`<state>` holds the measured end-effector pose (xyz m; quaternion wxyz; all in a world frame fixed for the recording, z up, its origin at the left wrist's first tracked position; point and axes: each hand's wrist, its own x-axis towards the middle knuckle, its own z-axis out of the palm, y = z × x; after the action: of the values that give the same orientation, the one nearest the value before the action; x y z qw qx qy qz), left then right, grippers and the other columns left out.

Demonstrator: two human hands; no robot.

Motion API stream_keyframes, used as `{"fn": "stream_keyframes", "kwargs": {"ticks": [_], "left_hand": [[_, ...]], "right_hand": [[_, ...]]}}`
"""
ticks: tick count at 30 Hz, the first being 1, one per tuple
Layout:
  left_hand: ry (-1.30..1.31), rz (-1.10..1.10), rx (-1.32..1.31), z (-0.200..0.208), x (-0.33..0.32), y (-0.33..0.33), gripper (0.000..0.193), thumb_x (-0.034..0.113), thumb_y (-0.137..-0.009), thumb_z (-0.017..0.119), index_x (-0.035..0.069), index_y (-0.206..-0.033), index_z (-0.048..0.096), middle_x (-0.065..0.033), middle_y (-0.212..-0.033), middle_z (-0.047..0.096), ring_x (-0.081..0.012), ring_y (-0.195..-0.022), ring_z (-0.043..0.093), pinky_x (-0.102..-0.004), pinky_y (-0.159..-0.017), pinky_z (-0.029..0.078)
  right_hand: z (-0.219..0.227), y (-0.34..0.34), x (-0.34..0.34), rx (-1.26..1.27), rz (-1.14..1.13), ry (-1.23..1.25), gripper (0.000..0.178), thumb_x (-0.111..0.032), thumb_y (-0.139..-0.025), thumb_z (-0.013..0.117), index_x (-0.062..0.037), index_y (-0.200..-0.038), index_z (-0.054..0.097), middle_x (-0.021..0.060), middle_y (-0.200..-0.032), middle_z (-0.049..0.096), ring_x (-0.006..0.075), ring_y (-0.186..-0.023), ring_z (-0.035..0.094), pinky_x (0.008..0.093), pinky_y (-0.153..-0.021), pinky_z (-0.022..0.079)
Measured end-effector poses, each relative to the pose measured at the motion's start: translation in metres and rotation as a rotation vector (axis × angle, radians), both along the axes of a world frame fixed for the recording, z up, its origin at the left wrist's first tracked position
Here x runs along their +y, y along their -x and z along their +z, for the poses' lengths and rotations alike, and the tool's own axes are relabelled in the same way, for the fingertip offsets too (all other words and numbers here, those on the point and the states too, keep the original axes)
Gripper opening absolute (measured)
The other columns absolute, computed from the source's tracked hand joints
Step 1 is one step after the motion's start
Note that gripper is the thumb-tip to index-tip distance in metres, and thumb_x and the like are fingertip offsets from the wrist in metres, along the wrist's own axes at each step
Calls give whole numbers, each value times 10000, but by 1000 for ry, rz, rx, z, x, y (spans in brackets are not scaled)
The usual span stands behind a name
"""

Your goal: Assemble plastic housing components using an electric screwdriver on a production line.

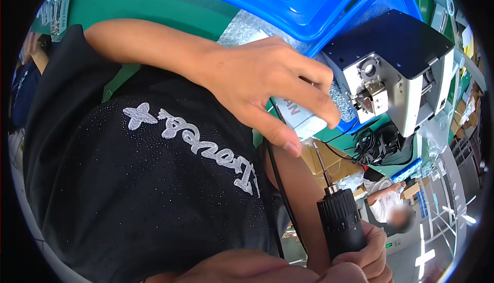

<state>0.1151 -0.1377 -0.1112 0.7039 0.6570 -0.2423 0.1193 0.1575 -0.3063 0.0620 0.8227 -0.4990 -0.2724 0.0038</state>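
My left hand [275, 80] is wrapped over a white, box-shaped housing [296, 116] with dark lettering, thumb at its near end. Much of the housing is hidden under the palm and fingers. At lower right, my right hand [368, 257] grips a black electric screwdriver [342, 221] by its body. The screwdriver's long thin bit [322, 165] points up toward the housing. Its tip is close to the housing's end face; whether they touch I cannot tell. A black cord runs down past the forearm.
A screw feeder [393, 43] with black top and white front stands at right. Blue bins [288, 23] and bubble wrap [242, 30] lie on the green table [149, 7]. Coiled black cable [366, 144] sits below the feeder. A person in white [385, 203] is farther off.
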Motion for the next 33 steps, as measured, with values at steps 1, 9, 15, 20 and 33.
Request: {"fn": "stream_keyframes", "kwargs": {"ticks": [1, 9, 15, 20, 33], "left_hand": [[-28, -3, 7, 0, -2, -1, 511, 481, -838, 742, 50, -1108, 700, -103, -896, 575, -243, -691, 604, -324, -571, 490], [-53, 39, -29, -4, -10, -3, 527, 554, -866, 677, 65, -1060, 706, -70, -878, 557, -209, -629, 579, -311, -511, 457], [-38, 114, -99, -6, -18, -6, 554, 589, -882, 632, 58, -1021, 708, -51, -851, 560, -179, -590, 574, -288, -468, 431], [-31, 147, -118, -8, -19, -7, 580, 610, -878, 621, 53, -1014, 702, -55, -850, 568, -180, -590, 583, -286, -459, 426], [-71, 118, -120, -9, -14, -6, 680, 647, -827, 647, 12, -1071, 669, -106, -907, 593, -247, -653, 615, -325, -541, 490]], "right_hand": [[4, 2, 5, 0, 8, -2, 206, -279, -994, 525, -75, -970, 503, -7, -687, 489, 149, -525, 526, 300, -549, 458], [-18, -10, 22, 22, 15, -11, 177, -254, -986, 533, -94, -925, 485, -24, -666, 483, 129, -508, 512, 290, -534, 447], [-25, -10, 22, 26, 4, -13, 169, -235, -980, 540, -109, -892, 471, -37, -651, 479, 114, -496, 501, 283, -523, 438], [-30, -10, 24, 8, -12, -26, 172, -219, -975, 545, -120, -864, 460, -48, -638, 476, 101, -485, 492, 277, -513, 431], [-70, -69, -4, -189, -480, 336, 679, -756, -863, 508, -76, -872, 498, -18, -620, 436, 127, -422, 425, 259, -433, 373]]}}
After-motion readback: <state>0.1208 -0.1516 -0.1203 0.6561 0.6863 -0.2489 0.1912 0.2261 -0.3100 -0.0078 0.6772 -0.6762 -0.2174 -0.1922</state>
